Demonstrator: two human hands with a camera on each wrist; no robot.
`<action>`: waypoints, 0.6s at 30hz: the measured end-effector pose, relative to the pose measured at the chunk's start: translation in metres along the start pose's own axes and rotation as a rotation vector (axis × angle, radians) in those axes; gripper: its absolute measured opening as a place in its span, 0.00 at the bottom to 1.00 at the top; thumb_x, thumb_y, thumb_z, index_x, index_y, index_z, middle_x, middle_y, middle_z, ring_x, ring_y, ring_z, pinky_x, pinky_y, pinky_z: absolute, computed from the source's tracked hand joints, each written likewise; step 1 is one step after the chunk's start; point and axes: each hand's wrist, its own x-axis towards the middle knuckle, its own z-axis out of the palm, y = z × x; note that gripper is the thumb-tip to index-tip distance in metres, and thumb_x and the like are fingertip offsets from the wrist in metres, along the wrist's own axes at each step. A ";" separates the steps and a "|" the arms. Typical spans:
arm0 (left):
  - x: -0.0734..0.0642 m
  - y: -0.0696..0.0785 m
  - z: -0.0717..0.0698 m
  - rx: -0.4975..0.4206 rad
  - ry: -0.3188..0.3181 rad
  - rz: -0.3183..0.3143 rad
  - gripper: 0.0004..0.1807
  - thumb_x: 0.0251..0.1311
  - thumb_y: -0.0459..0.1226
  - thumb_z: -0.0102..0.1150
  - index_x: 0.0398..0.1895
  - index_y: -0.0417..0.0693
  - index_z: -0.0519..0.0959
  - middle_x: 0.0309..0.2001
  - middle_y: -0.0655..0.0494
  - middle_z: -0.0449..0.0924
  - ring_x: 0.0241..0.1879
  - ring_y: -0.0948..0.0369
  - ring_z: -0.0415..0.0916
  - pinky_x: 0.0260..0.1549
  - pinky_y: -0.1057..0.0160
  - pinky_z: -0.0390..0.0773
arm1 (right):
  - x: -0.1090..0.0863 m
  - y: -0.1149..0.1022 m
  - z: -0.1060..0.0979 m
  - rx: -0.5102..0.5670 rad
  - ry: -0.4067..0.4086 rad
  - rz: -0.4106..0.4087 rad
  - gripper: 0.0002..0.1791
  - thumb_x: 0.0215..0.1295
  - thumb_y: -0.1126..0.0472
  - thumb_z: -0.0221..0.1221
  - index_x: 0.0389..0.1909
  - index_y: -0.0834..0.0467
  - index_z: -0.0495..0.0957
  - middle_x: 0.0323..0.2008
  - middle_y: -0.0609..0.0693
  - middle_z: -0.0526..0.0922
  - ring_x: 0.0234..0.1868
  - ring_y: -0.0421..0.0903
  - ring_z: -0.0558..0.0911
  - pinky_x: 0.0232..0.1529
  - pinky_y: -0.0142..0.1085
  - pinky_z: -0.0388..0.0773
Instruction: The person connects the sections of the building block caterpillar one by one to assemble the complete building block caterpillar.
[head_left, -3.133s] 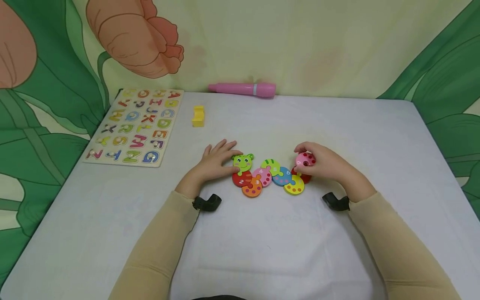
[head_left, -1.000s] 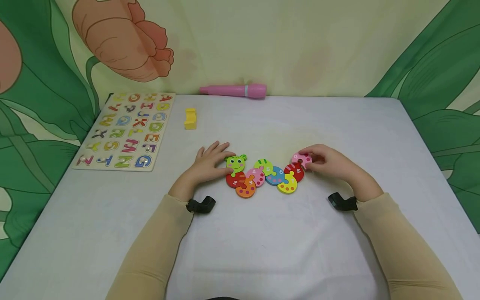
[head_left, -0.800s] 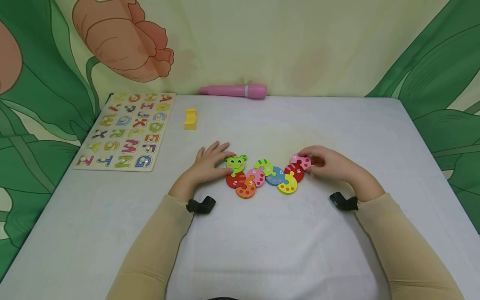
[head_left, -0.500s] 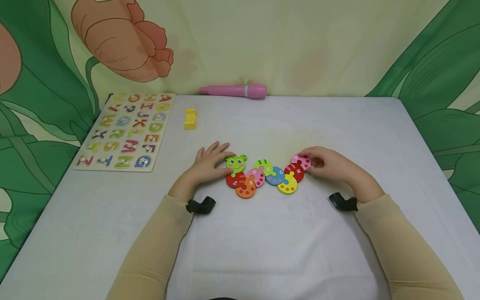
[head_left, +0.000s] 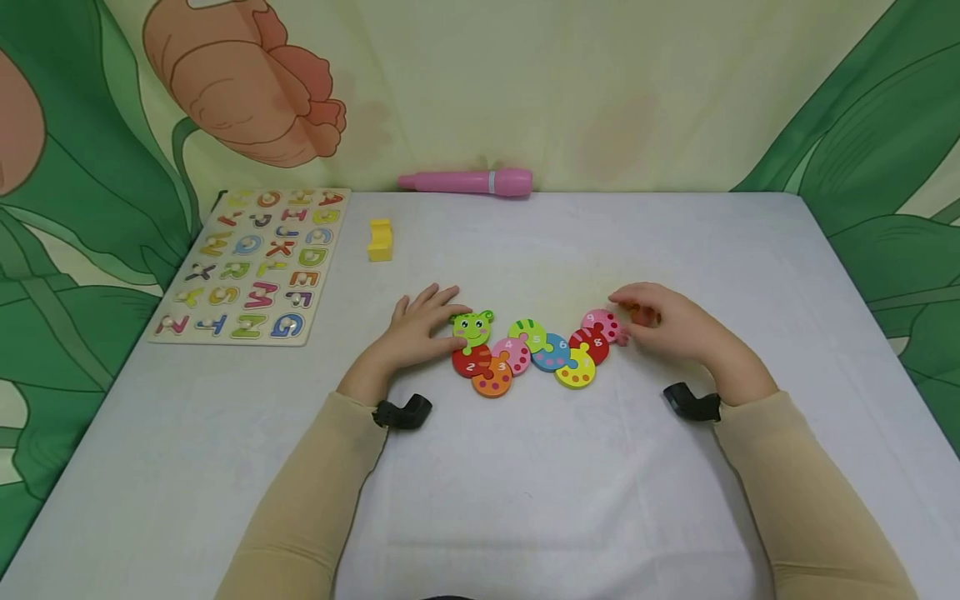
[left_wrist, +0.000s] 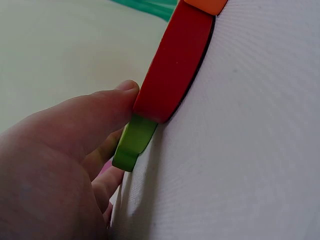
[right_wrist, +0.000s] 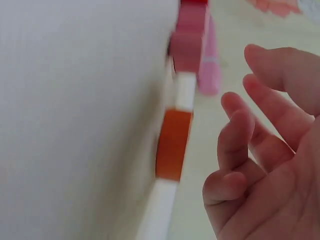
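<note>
A wooden number puzzle caterpillar point(head_left: 532, 333) lies on the white-covered table, its coloured round pieces joined in a wavy row. My left hand point(head_left: 411, 333) holds its smiling green head piece point(head_left: 472, 327), thumb and index finger on either side, other fingers spread. In the left wrist view the thumb tip touches the red piece point(left_wrist: 172, 62). The pink piece point(head_left: 597, 323), marked 9, joins the red 8 point(head_left: 589, 345) at the right end. Just right of it hovers my right hand point(head_left: 671, 321), fingers loosely bent and holding nothing. Beneath it something orange and white point(right_wrist: 175, 142) is mostly hidden.
At the back left lies an alphabet puzzle board point(head_left: 251, 267). Beside it stands a small yellow block point(head_left: 380, 240). A pink pen-like tube point(head_left: 467, 182) lies along the back edge, before a printed curtain point(head_left: 600, 92).
My right hand has fitted the pink 9 piece against the red 8, let go of it and drawn slightly right. The left hand keeps its hold on the head piece.
</note>
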 end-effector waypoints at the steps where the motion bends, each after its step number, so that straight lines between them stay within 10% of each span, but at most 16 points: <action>1: 0.000 0.000 0.000 -0.002 0.001 0.000 0.29 0.54 0.56 0.53 0.60 0.62 0.68 0.71 0.60 0.48 0.72 0.55 0.34 0.64 0.39 0.29 | -0.002 0.002 -0.002 0.008 0.020 0.013 0.24 0.57 0.63 0.58 0.56 0.54 0.70 0.53 0.54 0.70 0.41 0.48 0.69 0.38 0.37 0.72; 10: 0.000 0.000 0.000 0.003 -0.004 -0.005 0.29 0.54 0.55 0.53 0.60 0.62 0.68 0.71 0.60 0.48 0.72 0.55 0.33 0.64 0.40 0.29 | -0.002 0.024 -0.010 0.013 -0.020 0.011 0.25 0.59 0.66 0.55 0.59 0.59 0.67 0.63 0.61 0.62 0.60 0.62 0.59 0.52 0.59 0.67; 18: -0.001 0.001 0.000 -0.001 -0.003 -0.002 0.29 0.54 0.55 0.53 0.61 0.62 0.67 0.71 0.60 0.47 0.72 0.55 0.33 0.64 0.40 0.29 | 0.004 0.025 -0.007 -0.044 -0.045 -0.011 0.26 0.57 0.69 0.55 0.59 0.60 0.67 0.61 0.63 0.61 0.61 0.63 0.57 0.53 0.58 0.68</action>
